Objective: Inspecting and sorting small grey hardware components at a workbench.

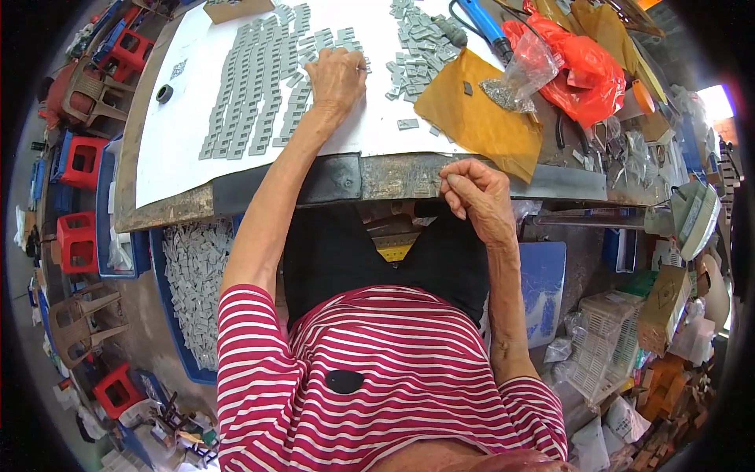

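Observation:
My left hand [338,79] reaches over the white sheet [189,126] on the bench, fingers curled down among small grey rectangular pieces. Its fingertips are mostly hidden, so what they grip cannot be made out. To its left, grey pieces with small cut-outs [244,86] lie in long slanting rows. A loose heap of grey pieces [421,47] sits to its right. My right hand [480,197] hovers at the bench's front edge, thumb and fingers pinched together. Anything between those fingers is too small to tell.
A brown paper sheet [484,130] bears a pile of small metal parts [503,94]. Beyond it are a blue electric screwdriver [484,27] and a red plastic bag [586,79]. A black ring [164,94] sits at left. Below the bench, a blue crate [185,362] holds grey pieces.

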The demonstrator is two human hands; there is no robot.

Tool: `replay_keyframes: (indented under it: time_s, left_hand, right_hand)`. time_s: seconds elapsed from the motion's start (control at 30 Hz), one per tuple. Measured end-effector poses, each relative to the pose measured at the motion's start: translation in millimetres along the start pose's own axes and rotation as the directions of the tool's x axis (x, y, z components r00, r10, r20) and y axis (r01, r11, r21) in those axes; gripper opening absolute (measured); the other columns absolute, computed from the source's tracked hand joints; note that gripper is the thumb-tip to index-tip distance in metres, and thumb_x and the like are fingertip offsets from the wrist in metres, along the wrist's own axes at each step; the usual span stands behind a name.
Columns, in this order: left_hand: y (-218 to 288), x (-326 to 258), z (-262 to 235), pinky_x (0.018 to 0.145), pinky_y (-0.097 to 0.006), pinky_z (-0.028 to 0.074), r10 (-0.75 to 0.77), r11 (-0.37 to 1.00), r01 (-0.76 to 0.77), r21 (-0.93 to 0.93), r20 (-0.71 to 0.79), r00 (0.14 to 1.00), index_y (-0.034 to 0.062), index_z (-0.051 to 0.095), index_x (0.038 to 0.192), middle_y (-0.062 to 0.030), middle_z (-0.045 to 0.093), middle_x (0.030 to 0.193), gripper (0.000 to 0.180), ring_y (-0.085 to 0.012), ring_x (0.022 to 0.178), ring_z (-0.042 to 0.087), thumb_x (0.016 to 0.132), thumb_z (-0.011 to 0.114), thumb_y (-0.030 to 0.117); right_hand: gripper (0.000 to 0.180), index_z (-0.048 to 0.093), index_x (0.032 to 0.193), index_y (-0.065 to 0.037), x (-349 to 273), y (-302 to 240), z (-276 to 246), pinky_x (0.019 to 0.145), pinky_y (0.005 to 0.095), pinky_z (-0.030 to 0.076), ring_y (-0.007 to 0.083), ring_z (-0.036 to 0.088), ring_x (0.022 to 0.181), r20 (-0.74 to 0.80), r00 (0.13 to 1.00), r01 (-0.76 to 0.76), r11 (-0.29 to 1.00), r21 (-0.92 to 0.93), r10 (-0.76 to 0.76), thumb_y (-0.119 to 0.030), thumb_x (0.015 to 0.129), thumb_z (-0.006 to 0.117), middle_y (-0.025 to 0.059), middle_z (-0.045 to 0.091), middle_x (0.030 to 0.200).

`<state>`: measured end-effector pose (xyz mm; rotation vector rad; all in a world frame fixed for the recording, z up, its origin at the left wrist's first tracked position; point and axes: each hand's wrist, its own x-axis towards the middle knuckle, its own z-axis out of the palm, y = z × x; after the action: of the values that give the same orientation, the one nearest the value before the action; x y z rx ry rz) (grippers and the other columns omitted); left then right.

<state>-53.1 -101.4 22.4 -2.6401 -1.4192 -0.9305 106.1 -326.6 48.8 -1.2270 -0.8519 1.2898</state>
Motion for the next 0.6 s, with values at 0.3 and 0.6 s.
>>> replay_keyframes:
  time_s: [0.3,0.6]
  left_hand:
    - [14,9,-2,0.077,-0.037,0.039,0.204,0.972,-0.205,-0.111,-0.028,0.979,0.0141,0.063,0.094,-0.0049,0.056,0.09,0.028,-0.0238,0.088,0.049,0.069,0.059,0.001]
    - [14,20,12,0.081,-0.038,0.039,0.32,0.944,-0.311,-0.114,0.069,0.945,0.0127,0.063,0.093,-0.0053,0.056,0.095,0.03,-0.0247,0.097,0.048,0.068,0.059,-0.002]
  right_hand:
    - [0.012,0.057,0.091,0.003,0,1,-3,0.04,0.0157,0.037,0.0059,0.049,0.053,0.008,1.0,-0.018,1.0,0.02,0.018,-0.006,0.084,0.054,0.006,0.057,0.073]
    - [0.012,0.056,0.091,0.004,-1,1,-6,0.04,0.0153,0.037,0.0059,0.05,0.053,-0.003,0.999,-0.041,0.999,0.023,0.042,-0.005,0.084,0.054,0.0064,0.057,0.073]
